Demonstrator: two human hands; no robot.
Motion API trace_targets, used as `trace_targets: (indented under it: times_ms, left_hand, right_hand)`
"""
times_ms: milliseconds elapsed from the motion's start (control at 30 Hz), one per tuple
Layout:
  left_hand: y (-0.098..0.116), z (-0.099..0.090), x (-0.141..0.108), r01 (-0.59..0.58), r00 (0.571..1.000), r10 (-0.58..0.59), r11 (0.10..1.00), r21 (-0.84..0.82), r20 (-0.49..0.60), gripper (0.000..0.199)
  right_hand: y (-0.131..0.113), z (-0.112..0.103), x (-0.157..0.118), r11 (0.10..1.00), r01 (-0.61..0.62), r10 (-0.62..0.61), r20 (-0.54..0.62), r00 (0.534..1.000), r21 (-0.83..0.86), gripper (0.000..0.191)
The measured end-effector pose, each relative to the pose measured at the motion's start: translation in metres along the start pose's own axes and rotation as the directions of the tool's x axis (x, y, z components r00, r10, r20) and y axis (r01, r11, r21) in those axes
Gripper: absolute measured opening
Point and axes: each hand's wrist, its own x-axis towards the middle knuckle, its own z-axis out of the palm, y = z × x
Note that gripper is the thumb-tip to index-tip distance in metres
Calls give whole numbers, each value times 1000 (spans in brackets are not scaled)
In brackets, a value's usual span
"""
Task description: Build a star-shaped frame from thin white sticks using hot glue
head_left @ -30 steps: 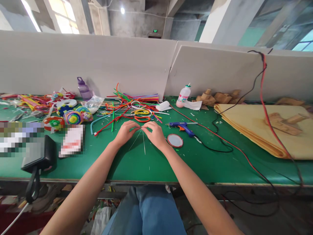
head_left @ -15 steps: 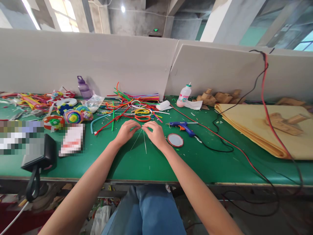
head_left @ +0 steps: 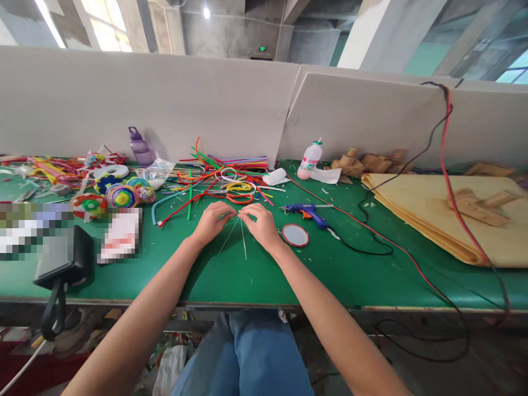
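My left hand (head_left: 214, 221) and my right hand (head_left: 259, 223) meet fingertip to fingertip over the middle of the green table. Both are closed in a pinch on a thin white string (head_left: 243, 241). Two loose ends spread downward from the fingertips, one slanting left and one nearly straight. The pinched part is hidden by the fingers. Just beyond my hands lie orange-handled scissors (head_left: 241, 199) and a heap of coloured pipe cleaners (head_left: 206, 177). A round white disc with a red rim (head_left: 296, 235) lies beside my right wrist.
A blue glue gun (head_left: 307, 213) with a black cord lies to the right, near folded yellow cloth (head_left: 429, 214). Several colourful round ornaments (head_left: 122, 196) and a black device (head_left: 64, 257) are at left. A purple bottle (head_left: 141, 147) and a pink-white bottle (head_left: 310, 160) stand behind.
Almost nothing differs. The view has shifted very slightly, while both hands keep the same pinch on the string.
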Motion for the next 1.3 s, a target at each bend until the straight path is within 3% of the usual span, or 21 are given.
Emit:
trace_targets:
  times_ms: [233, 533, 733, 867, 1000, 1300]
  left_hand:
    - [-4, -2, 0, -3, 1000, 3, 1000, -4, 3, 13]
    - [-3, -11, -3, 91, 996, -90, 996, 27, -17, 20]
    - [-3, -8, -4, 85, 996, -85, 996, 16, 35, 17]
    - [-1, -10, -5, 91, 996, -91, 996, 21, -7, 18]
    - [7, -12, -3, 70, 997, -70, 998, -7, 15, 20]
    - [7, -8, -2, 24, 1000, -24, 999, -48, 14, 19]
  right_hand:
    - [3, -1, 2, 1000, 16, -16, 4, 1000, -12, 6]
    - [16, -15, 6, 985, -169, 170, 23, 985, -27, 25]
    - [23, -10, 2, 986, -156, 163, 116, 980, -64, 27]
    - [22, -10, 2, 986, -150, 158, 116, 980, -75, 26]
    - [19, -12, 2, 993, -107, 114, 130, 985, -59, 33]
    - [20, -10, 1, 994, -75, 86, 151, 985, -75, 31]
